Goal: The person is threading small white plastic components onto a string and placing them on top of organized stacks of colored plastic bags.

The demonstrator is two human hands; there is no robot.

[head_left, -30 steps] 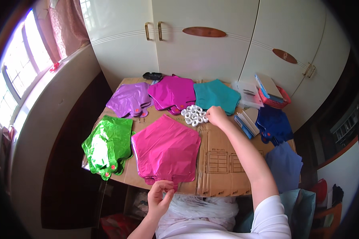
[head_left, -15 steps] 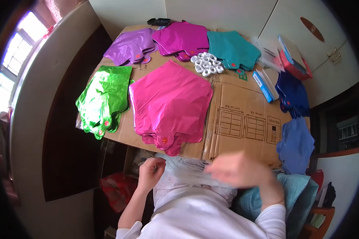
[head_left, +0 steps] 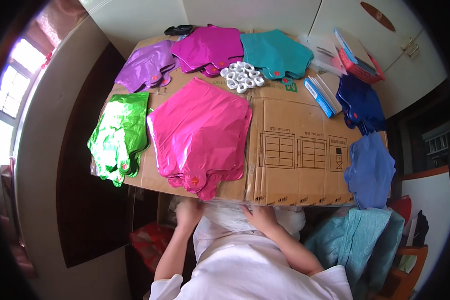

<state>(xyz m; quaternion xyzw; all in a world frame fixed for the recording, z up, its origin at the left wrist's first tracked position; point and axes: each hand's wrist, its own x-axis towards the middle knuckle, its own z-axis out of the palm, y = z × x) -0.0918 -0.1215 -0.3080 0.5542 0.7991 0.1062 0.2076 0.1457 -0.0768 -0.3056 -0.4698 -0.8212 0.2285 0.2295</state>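
My left hand [head_left: 189, 212] reaches under the near edge of the cardboard-covered table, its fingers hidden against pale, crinkled plastic. To its right, my right hand [head_left: 261, 217] rests at the same clear plastic bag [head_left: 222, 216] on my lap. Its thumb points left, stretched away from the palm; the other fingers are hidden. Just above my hands, a pile of flat pink foil balloons [head_left: 200, 135] lies on the cardboard [head_left: 297, 187], its tabbed ends hanging slightly over the edge.
Around the pink pile lie green [head_left: 119, 132], lilac [head_left: 146, 65], magenta [head_left: 208, 47], teal [head_left: 276, 52], dark blue [head_left: 361, 102] and light blue [head_left: 370, 170] foil balloons. White ribbon rolls [head_left: 242, 76] cluster behind. A red basket [head_left: 361, 70] stands far right; a teal sack [head_left: 357, 235] below right.
My right hand has come down and left from mid-air to the plastic bag. My left hand has moved slightly up, under the table edge. The whole view has shifted a little.
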